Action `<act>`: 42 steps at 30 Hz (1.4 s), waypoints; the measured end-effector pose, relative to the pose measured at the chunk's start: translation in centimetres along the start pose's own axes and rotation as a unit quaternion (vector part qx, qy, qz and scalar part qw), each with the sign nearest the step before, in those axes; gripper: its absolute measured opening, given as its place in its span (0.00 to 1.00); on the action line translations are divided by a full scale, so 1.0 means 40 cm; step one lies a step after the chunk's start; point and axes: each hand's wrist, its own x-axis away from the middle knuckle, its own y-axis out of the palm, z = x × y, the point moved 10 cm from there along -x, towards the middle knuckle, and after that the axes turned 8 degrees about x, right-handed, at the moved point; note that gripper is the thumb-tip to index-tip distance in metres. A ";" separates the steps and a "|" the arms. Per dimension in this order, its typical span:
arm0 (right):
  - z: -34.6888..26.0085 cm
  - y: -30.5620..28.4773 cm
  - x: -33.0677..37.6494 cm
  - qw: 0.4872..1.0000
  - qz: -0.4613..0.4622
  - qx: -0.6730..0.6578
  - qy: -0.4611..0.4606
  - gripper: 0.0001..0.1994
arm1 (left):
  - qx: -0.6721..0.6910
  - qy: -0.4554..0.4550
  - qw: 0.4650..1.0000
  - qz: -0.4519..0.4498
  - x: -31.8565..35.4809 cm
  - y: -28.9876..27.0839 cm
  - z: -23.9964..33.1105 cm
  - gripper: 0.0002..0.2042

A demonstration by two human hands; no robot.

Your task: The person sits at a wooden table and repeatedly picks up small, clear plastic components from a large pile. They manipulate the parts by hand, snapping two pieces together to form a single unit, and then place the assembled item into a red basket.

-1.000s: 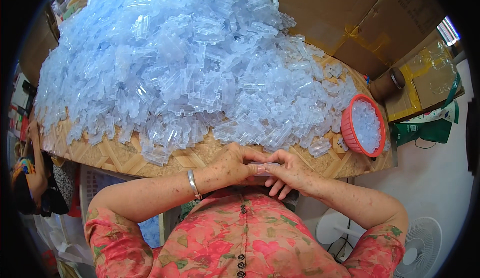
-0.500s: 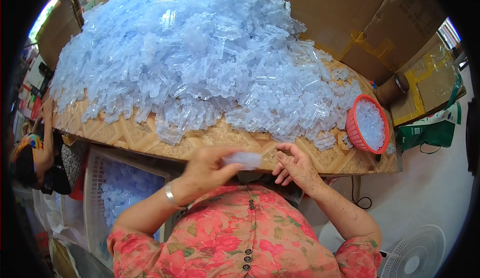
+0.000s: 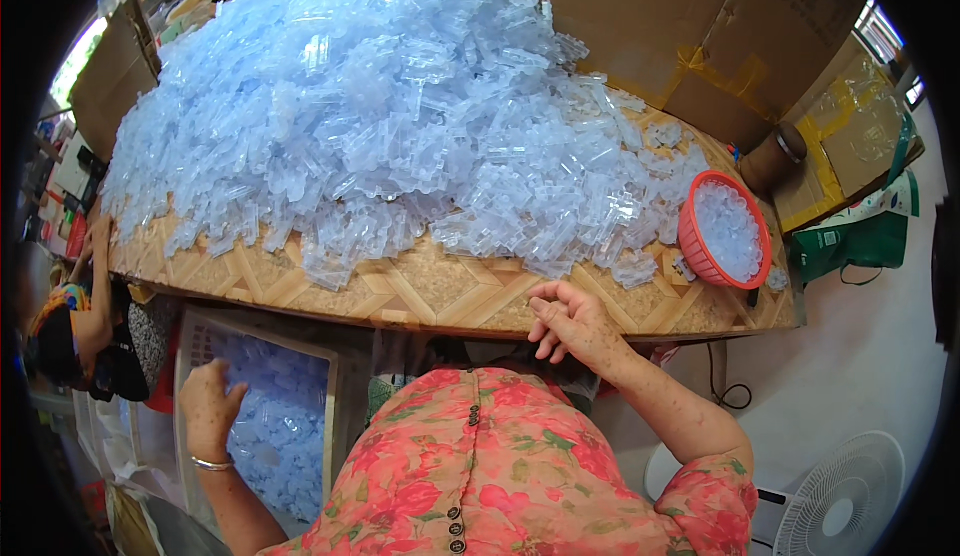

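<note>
My left hand (image 3: 211,406), with a silver bangle at its wrist, is over the near side of a pale plastic crate (image 3: 333,396) at the lower left. Its thumb stands away from the fingers, and no piece shows in it. Inside the crate lie many bluish clear plastic pieces (image 3: 275,456). My right hand (image 3: 572,328) hovers at the table's front edge, fingers loosely bent and apart, with nothing visible in them. Beyond it, a large heap of clear, flat plastic pieces (image 3: 380,106) covers much of the wood-patterned table (image 3: 450,286).
On the table's right end a red plastic basket (image 3: 688,241) holds small clear pieces. Cardboard (image 3: 650,16) walls the back. A green bag (image 3: 850,251) and a white fan (image 3: 840,506) are at the right. Another person's arm (image 3: 97,281) reaches in at the far left.
My left hand has moved left from the middle to over the crate, and the clear plastic piece it held is gone from view. My right hand has stayed nearly in place.
</note>
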 end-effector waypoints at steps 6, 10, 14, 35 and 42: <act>-0.007 0.001 0.005 1.000 -0.014 0.008 0.014 0.18 | 0.379 0.271 0.877 0.119 -0.110 -0.051 0.529 0.14; -0.047 -0.010 0.012 0.999 -0.035 0.020 0.021 0.16 | 0.468 0.368 0.799 0.081 -0.114 -0.008 0.769 0.13; -0.235 -0.147 -0.004 0.989 0.084 0.073 -0.093 0.11 | 0.491 0.407 0.764 0.095 -0.129 0.021 0.857 0.14; -0.321 -0.835 -0.530 0.632 0.307 0.696 0.148 0.18 | 0.505 0.428 0.749 0.028 -0.158 0.084 0.877 0.08; -0.459 -0.685 -0.306 0.666 0.364 0.649 -0.053 0.16 | 0.511 0.425 0.746 0.049 -0.158 0.082 0.874 0.08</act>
